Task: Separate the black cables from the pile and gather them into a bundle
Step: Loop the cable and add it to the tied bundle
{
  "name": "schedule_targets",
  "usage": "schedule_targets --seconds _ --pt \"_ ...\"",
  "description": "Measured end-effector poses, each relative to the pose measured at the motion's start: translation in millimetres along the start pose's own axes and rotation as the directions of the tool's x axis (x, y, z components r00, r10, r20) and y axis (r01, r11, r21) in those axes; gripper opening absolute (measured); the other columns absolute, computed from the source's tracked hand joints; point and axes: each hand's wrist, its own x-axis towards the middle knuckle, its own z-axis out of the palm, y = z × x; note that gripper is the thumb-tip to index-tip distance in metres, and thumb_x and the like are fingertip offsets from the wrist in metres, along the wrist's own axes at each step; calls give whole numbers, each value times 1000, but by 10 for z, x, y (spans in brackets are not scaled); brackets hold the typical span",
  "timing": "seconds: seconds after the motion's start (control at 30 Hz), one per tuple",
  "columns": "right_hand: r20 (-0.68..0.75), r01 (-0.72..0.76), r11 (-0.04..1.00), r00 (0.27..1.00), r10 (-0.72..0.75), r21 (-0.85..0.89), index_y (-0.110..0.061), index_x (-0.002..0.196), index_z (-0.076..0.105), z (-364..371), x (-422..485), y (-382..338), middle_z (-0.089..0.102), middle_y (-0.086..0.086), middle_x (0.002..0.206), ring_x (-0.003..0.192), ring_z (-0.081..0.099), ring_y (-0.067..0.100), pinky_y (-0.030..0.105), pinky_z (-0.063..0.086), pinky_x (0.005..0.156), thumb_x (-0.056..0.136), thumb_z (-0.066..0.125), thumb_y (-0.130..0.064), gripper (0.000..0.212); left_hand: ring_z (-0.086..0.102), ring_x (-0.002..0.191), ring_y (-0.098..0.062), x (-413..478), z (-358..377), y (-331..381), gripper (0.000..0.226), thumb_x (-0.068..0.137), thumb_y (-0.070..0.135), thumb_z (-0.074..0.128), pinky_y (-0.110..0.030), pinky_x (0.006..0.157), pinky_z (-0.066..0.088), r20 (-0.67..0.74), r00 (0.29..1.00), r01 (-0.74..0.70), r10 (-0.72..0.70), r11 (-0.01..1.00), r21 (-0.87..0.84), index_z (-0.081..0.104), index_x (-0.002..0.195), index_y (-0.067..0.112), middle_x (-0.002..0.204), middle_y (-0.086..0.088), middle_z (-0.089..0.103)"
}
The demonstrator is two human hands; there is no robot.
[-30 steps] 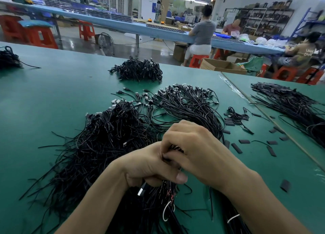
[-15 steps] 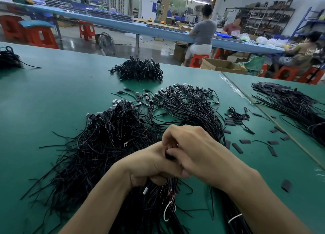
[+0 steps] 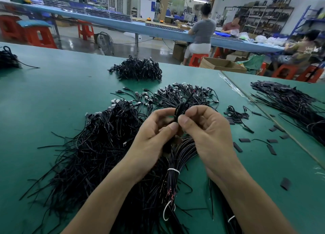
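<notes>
Both hands are raised over the green table (image 3: 52,93), palms turned toward each other. The left hand (image 3: 153,140) and the right hand (image 3: 211,131) each pinch a small looped black cable (image 3: 180,110) between thumb and forefinger, the other fingers curled. Beneath the wrists lies a bundle (image 3: 174,156) of black cables bound by a white tie (image 3: 173,171); the loose pile (image 3: 98,137) spreads to the left. Lettering on a seated person's shirt (image 3: 306,51) at far right is too blurred to read.

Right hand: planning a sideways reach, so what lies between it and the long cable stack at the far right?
The head view shows a small cable coil, scattered black sleeve pieces, then the table seam.
</notes>
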Motion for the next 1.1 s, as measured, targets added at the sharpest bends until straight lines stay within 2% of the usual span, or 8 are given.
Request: schedule_targets --seconds 0.17,0.3,0.47,0.63,0.77,0.83,0.93,1.1 --pt "120 -106 968 990 80 229 -16 81 63 16 0 -38 70 -4 69 67 65 3 11 49 61 81 71 -2 17 64 85 -12 -3 -70 3 19 85 48 66 -21 70 51 -127 971 -116 204 860 497 63 102 40 95 1 66" --pt "152 -192 921 977 148 339 -16 79 63 16 21 -7 70 0 72 65 65 6 13 47 56 71 73 -10 14 68 66 -21 -10 -31 16 22 88 40 62 -32 60 55 -106 983 -98 152 912 398 66 108 31 74 -5 71" --pt "162 -303 913 950 267 273 -17 76 70 -15 23 97 70 3 77 65 61 6 14 45 54 67 77 -12 12 72 90 -14 -20 -19 84 33 100 4 47 -22 77 56 -80 992 -88 97 989 116 63 124 21 100 -7 76" --pt "193 -338 903 936 294 267 -20 74 69 -8 -25 171 70 5 80 70 65 8 14 49 60 67 78 -13 14 71 95 -17 -49 12 159 25 96 26 46 -22 73 54 -88 990 -121 113 989 -84 70 102 27 102 -9 76" --pt "154 -372 889 927 342 269 -12 84 66 -43 -13 181 72 0 77 67 63 7 16 48 57 60 80 -17 27 70 89 -13 -58 13 151 8 86 37 69 -22 79 54 -65 984 -164 167 985 46 72 92 32 92 0 76" --pt "117 -377 882 926 359 282 -12 81 65 -69 7 163 69 0 70 59 61 7 16 48 51 60 77 -14 24 69 90 -11 -53 -1 129 16 82 28 76 -21 79 54 -52 979 -188 199 969 163 68 95 23 96 1 75" --pt "61 -359 900 933 355 247 -21 72 69 -88 45 144 67 0 67 58 60 8 20 51 51 66 78 -15 12 56 84 -4 -51 -15 60 29 73 30 83 -19 71 47 -84 977 -152 197 914 375 66 97 34 95 13 64" --pt "2 -236 956 971 239 177 -23 66 66 -95 59 156 64 -7 63 55 57 2 10 44 52 79 75 0 29 45 61 -7 -29 -37 -8 42 75 21 86 -22 53 41 -123 976 -101 178 877 470 56 103 30 72 11 51"
